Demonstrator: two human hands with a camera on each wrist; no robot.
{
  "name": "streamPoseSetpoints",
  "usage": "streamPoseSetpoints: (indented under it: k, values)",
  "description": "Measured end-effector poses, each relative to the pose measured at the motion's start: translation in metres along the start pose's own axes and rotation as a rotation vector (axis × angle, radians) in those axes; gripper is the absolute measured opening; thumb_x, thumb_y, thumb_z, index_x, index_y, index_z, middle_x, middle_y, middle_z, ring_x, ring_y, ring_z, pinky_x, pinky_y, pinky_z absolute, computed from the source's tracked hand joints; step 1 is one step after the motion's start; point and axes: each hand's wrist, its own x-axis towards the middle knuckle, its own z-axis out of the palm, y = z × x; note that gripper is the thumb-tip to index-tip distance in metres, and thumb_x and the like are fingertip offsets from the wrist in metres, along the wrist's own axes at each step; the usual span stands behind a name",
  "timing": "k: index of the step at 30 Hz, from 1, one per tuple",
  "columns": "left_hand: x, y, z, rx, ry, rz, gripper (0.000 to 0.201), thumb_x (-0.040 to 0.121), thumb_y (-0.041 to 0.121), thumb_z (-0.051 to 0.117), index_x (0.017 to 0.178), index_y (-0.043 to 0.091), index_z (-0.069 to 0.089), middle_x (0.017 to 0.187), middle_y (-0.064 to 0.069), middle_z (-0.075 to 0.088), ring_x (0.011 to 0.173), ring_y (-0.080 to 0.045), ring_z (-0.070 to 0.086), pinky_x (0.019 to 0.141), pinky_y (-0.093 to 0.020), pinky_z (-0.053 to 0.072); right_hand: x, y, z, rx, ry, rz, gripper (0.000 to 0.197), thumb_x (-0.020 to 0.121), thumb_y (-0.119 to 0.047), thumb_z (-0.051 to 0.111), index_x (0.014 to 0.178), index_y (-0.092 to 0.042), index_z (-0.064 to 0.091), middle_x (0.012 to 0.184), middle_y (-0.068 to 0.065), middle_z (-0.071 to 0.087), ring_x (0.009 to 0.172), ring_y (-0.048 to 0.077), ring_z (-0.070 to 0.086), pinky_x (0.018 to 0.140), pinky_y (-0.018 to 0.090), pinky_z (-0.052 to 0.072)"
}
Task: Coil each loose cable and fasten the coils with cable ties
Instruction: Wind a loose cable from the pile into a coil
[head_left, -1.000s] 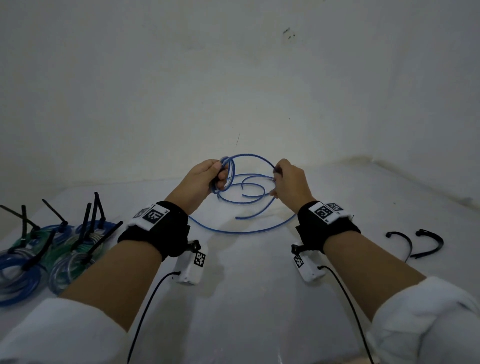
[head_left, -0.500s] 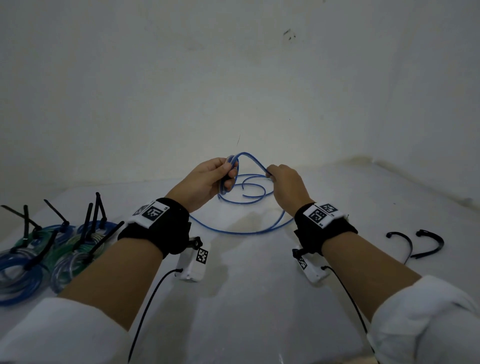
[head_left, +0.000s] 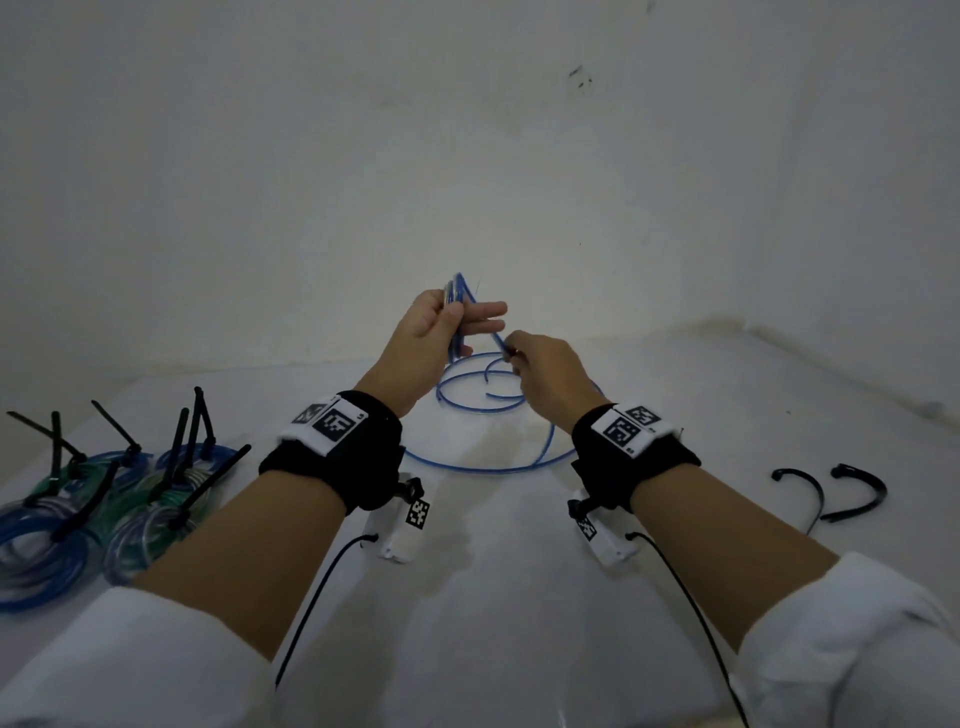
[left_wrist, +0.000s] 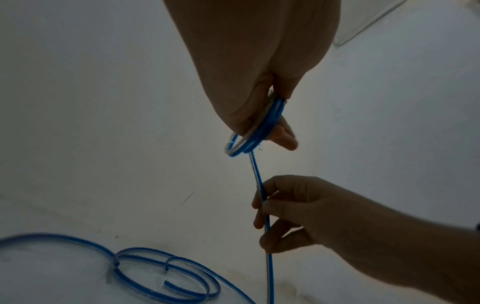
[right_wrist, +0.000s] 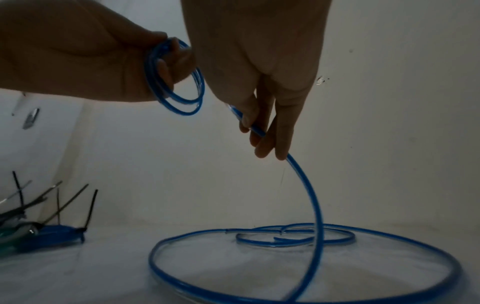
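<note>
Since the blue cable (head_left: 470, 462) looks light, springy and slick, grip at the loop crossing. Left hand (head_left: 434, 325) pinches the small coil (right_wrist: 174, 78) on edge above mid-bench, fingers extended; right hand (head_left: 540, 366) pinches the near-vertical feed strand; slack lies flat below.
</note>
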Motion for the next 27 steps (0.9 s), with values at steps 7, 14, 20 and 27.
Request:
streamPoseSetpoints:
  k: [7, 14, 20, 27]
  values:
    - [0.001, -0.026, -0.015, 0.571, 0.034, 0.086, 0.013, 0.100, 0.012, 0.030, 0.103, 0.003, 0.040, 0.110, -0.005, 0.066, 0.096, -0.009, 0.063, 0.075, -0.006, 0.042, 0.000, -0.010, -0.005, -0.032, -0.077, -0.177, 0.015, 0.084, -0.002, 0.058, 0.099, -0.004, 0.062, 0.094, 0.013, 0.062, 0.085, 0.027, 0.055, 0.074, 0.032, 0.040]
    - [-0.005, -0.028, -0.017, 0.706, -0.061, -0.020, 0.012, 0.099, 0.009, 0.032, 0.095, 0.004, 0.042, 0.092, -0.008, 0.065, 0.084, -0.015, 0.065, 0.081, -0.027, 0.049, -0.006, -0.008, 0.003, -0.177, 0.138, -0.277, 0.012, 0.074, 0.006, 0.067, 0.082, -0.001, 0.062, 0.081, 0.016, 0.059, 0.067, 0.031, 0.054, 0.058, 0.036, 0.047]
    - [-0.009, -0.027, -0.012, 0.718, -0.166, -0.066, 0.011, 0.097, 0.004, 0.031, 0.094, 0.003, 0.042, 0.085, -0.013, 0.057, 0.065, -0.010, 0.058, 0.058, -0.005, 0.041, -0.003, -0.001, 0.001, -0.355, 0.171, -0.403, 0.021, 0.066, -0.004, 0.078, 0.082, -0.015, 0.070, 0.073, 0.000, 0.066, 0.063, 0.026, 0.056, 0.061, 0.032, 0.038]
    - [-0.014, -0.031, -0.014, 0.553, -0.146, -0.095, 0.012, 0.099, 0.007, 0.033, 0.098, 0.011, 0.045, 0.074, 0.000, 0.061, 0.054, 0.001, 0.053, 0.059, -0.007, 0.042, -0.006, -0.016, -0.007, -0.146, -0.006, -0.393, 0.012, 0.089, -0.012, 0.059, 0.096, -0.004, 0.061, 0.092, 0.012, 0.064, 0.087, 0.029, 0.054, 0.075, 0.042, 0.044]
